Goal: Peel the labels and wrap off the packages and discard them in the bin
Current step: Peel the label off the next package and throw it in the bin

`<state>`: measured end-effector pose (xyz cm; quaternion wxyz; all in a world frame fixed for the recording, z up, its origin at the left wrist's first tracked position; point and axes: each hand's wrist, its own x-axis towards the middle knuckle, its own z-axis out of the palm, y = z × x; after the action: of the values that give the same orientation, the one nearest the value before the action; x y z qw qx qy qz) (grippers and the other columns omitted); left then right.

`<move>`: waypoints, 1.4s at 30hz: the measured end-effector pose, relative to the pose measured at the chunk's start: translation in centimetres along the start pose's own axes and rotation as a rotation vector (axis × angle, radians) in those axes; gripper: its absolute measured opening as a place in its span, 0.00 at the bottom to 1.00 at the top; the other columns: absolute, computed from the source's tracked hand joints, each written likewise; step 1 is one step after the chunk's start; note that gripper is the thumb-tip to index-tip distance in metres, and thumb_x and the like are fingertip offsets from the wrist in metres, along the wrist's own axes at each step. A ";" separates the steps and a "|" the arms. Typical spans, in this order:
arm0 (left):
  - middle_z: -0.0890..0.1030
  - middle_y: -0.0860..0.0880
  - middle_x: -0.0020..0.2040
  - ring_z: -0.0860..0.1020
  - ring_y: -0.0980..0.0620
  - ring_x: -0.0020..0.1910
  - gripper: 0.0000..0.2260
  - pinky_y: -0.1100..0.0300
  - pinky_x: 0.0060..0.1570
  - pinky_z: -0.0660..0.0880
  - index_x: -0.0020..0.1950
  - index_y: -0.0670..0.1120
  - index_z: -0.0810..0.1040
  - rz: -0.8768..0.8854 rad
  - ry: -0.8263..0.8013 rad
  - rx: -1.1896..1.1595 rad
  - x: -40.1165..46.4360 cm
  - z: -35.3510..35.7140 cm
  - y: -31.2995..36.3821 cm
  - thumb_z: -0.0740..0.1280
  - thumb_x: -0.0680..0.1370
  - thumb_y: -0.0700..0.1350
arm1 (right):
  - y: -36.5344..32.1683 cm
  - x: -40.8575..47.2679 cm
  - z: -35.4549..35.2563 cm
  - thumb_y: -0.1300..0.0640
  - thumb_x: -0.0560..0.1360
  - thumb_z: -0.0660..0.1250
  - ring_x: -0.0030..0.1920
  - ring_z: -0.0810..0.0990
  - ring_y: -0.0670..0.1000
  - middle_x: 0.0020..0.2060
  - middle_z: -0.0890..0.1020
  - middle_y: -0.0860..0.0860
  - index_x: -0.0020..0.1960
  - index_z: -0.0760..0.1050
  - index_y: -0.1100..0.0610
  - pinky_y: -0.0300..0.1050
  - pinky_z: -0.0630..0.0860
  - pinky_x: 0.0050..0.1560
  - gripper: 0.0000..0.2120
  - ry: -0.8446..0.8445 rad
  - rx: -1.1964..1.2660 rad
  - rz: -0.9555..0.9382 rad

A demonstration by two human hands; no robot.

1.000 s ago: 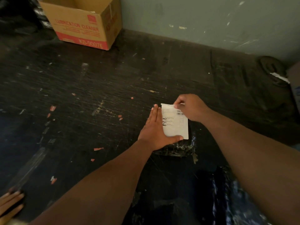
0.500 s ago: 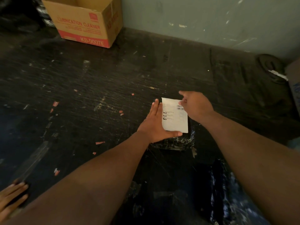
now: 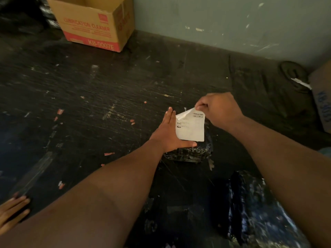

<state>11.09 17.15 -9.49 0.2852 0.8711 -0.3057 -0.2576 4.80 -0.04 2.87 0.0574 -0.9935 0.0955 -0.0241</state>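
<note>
A small package wrapped in shiny black plastic [image 3: 193, 153] lies on the dark table. A white shipping label [image 3: 192, 128] covers its top. My left hand [image 3: 170, 135] lies flat against the package's left side, fingers straight, thumb along the label's lower edge. My right hand [image 3: 218, 108] pinches the label's far top edge, which is lifted and curled back, white underside showing. The rest of the label still lies on the wrap.
An open cardboard box [image 3: 93, 24] printed "LUBRICATION CLEANER" stands at the far left by the wall. Another box [image 3: 322, 97] sits at the right edge, next to a dark roll [image 3: 293, 74]. More black-wrapped bundles [image 3: 250, 208] lie near me. Another person's hand [image 3: 12, 212] rests at the lower left.
My right hand has gripped the label's top edge and pulled it up, so the top left corner has come off the wrap and curled. My left hand has stayed flat.
</note>
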 end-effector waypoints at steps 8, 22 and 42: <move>0.33 0.54 0.82 0.37 0.54 0.81 0.69 0.43 0.80 0.51 0.84 0.48 0.38 -0.001 0.015 0.029 -0.1 0.0 0.1 0.77 0.59 0.73 | -0.1 -2.9 -1.5 0.50 0.79 0.65 0.51 0.79 0.48 0.49 0.83 0.45 0.55 0.83 0.47 0.56 0.74 0.58 0.09 -0.032 -0.015 -0.067; 0.36 0.51 0.83 0.36 0.52 0.81 0.63 0.45 0.80 0.48 0.84 0.44 0.40 0.029 0.093 0.046 -2.3 1.3 0.1 0.73 0.66 0.73 | -1.8 -5.3 -2.1 0.50 0.80 0.62 0.54 0.79 0.50 0.57 0.80 0.48 0.59 0.81 0.48 0.52 0.76 0.56 0.12 -0.049 -0.062 -0.034; 0.37 0.51 0.84 0.38 0.51 0.82 0.63 0.47 0.81 0.48 0.84 0.45 0.41 -0.002 0.080 0.027 -2.5 1.3 0.9 0.78 0.65 0.68 | -2.2 -8.9 -4.4 0.50 0.80 0.63 0.49 0.80 0.48 0.49 0.83 0.46 0.56 0.82 0.47 0.53 0.75 0.55 0.11 0.051 -0.121 -0.065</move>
<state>8.22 17.87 -9.11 0.2852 0.8847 -0.2967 -0.2188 -3.79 3.31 7.19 -0.0062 -0.9968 0.0660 -0.0452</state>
